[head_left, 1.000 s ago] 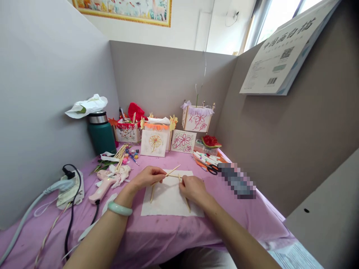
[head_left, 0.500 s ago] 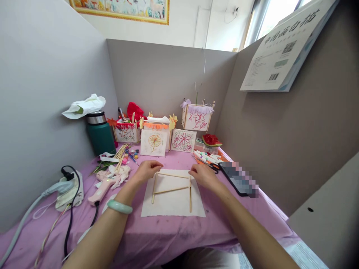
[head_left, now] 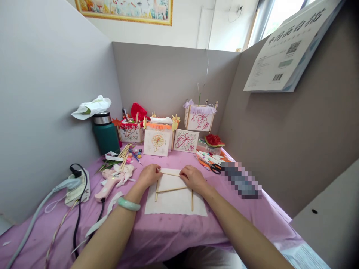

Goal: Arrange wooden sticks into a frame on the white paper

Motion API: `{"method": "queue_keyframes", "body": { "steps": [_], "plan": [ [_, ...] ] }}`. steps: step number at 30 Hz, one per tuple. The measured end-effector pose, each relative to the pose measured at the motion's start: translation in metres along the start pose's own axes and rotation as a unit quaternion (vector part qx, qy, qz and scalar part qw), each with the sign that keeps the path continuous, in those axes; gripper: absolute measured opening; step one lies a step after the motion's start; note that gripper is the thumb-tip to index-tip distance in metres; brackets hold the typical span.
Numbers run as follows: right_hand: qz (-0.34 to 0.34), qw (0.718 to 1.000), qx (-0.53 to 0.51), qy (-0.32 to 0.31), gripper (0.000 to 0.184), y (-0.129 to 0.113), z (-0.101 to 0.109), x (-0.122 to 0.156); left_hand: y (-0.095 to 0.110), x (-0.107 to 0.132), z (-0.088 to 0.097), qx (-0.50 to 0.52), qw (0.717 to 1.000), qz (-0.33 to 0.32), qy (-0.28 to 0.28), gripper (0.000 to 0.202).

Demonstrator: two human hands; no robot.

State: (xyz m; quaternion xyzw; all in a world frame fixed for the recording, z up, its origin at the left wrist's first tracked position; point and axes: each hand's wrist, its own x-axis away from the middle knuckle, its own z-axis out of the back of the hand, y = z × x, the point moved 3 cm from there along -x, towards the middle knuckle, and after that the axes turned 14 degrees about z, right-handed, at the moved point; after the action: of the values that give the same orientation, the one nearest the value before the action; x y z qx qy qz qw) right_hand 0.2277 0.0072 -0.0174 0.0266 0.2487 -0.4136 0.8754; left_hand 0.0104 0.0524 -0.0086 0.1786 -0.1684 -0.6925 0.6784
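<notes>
Left hand (head_left: 150,175) and right hand (head_left: 193,178) rest palm-down, fingers curled, pinching the far bamboo stick (head_left: 170,174) of a frame lying on white paper (head_left: 175,201) between them

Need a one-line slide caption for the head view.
Both hands, left and right, press a wooden-stick frame onto white paper.

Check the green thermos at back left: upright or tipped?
Upright. The green thermos stands on its base on the purple tablecloth against the left partition, with crumpled white paper resting on its lid.
</notes>
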Motion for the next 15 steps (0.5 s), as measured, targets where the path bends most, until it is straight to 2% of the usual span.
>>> {"method": "queue_keyframes", "body": {
  "steps": [9,15],
  "plan": [
    [-0.023,1.000,-0.005,0.007,0.013,0.0047,-0.0009,-0.0007,-0.0040,-0.0030,0.0026,-0.024,0.999,0.022,-0.009,0.035],
    [-0.024,1.000,-0.005,0.007,0.011,0.0032,-0.0017,-0.0021,-0.0026,-0.0018,0.0038,-0.027,0.999,0.014,-0.017,0.033]
  ]
}}
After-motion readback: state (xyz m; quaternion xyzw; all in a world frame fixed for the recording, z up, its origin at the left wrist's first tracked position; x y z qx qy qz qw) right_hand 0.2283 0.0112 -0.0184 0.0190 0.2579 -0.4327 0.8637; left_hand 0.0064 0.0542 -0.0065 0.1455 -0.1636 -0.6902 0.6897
